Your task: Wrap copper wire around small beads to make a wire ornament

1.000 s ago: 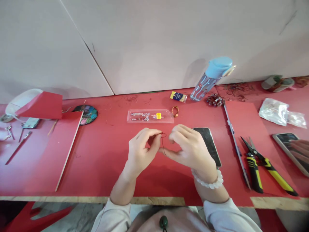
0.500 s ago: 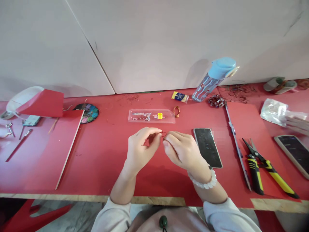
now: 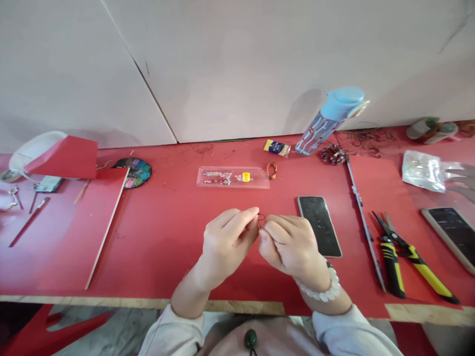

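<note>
A thin dark red cord (image 3: 261,216) makes a small loop between my two hands, just above the red tabletop. My left hand (image 3: 228,242) is closed, thumb and forefinger pinching one part of the cord. Beside it my right hand (image 3: 291,242) is closed on another part, its fingers curled in. A short stretch of cord shows across the right fingers. The fingertips of both hands are nearly touching. Beyond them lies a clear plastic tray (image 3: 256,185) with several small beads (image 3: 218,177) and a yellow cap (image 3: 246,176).
Right of my hands lies a phone (image 3: 319,226), then yellow-black pliers (image 3: 411,252) on a red board. A blue-lidded bottle (image 3: 330,118) stands at the back near a small packet (image 3: 276,148). Another person's hand (image 3: 462,178) touches a plastic bag (image 3: 423,170). A board (image 3: 96,222) lies left.
Both my hands have moved slightly right and nearer to me, still pinching the cord. At the far right, the other person's hand and the plastic bag have shifted a little.
</note>
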Available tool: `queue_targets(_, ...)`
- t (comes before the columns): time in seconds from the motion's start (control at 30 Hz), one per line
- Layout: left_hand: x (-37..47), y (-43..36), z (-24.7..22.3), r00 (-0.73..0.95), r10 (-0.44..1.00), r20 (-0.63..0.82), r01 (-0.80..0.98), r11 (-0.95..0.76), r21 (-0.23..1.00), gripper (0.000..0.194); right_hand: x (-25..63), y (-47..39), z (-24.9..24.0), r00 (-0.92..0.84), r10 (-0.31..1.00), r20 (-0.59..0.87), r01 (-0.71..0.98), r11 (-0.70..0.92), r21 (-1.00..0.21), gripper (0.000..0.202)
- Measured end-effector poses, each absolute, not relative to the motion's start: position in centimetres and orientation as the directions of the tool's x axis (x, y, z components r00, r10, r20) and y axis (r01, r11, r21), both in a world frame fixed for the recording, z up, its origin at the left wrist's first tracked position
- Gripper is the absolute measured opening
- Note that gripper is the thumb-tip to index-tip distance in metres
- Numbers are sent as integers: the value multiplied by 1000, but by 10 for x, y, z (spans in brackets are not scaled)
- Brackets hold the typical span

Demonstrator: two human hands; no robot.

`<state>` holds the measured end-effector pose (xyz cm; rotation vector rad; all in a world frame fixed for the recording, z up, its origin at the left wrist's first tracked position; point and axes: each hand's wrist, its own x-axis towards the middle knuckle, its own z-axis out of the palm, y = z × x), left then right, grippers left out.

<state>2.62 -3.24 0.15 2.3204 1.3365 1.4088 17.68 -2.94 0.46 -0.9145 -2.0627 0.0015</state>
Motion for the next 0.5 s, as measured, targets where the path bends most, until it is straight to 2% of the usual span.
queue_targets(0.13,31,-36,-1,227,688,690,628,-645,436,14,180,-32,9,-342,615,711,580,733,-355,33)
queue_targets(0.23,32,-37,0,229,691,685,628,-643,439,14,184,-34,11,-311,645,698,534,726,-434,32)
queue_targets(0.37,32,-35,3,132,742,657,562,-602,567,13,188,-34,12,-252,688,680,464,703,-539,31)
queue_targets(0.5,30,-32,7,55,803,594,470,-545,694,11,189,-30,10,-236,671,703,420,722,-549,31)
